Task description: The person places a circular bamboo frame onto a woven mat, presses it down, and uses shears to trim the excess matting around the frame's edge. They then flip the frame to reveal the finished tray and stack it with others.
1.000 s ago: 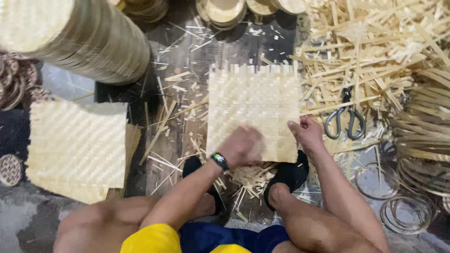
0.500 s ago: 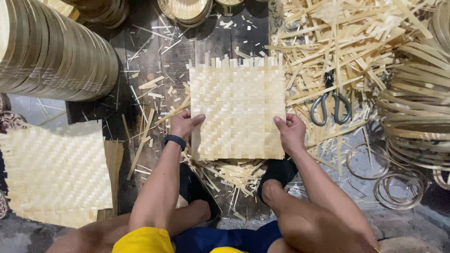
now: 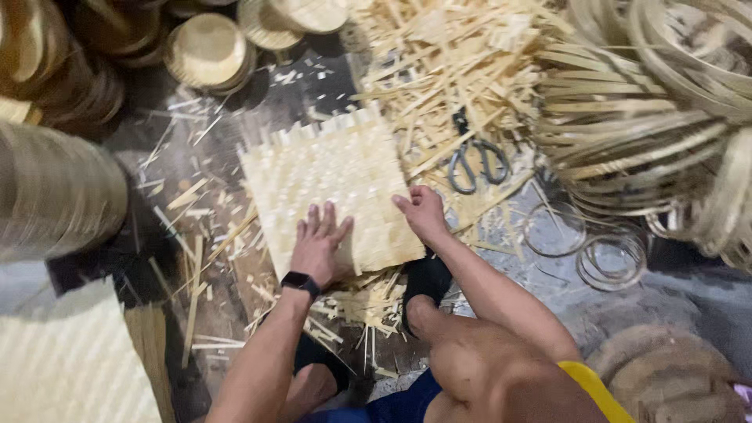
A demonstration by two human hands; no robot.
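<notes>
Your left hand [image 3: 319, 244] lies open and flat on the mat [image 3: 333, 188] at centre frame, pinning it to the floor; your right hand [image 3: 423, 213] curls over its right edge, steadying the weave.

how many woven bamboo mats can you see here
2: one woven mat lies mid-floor under the left hand and right hand; a second mat lies at bottom left, cut off by the frame.

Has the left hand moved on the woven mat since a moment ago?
Yes. The left hand slid from the woven mat's left edge toward its middle, closer to the right hand.
</notes>
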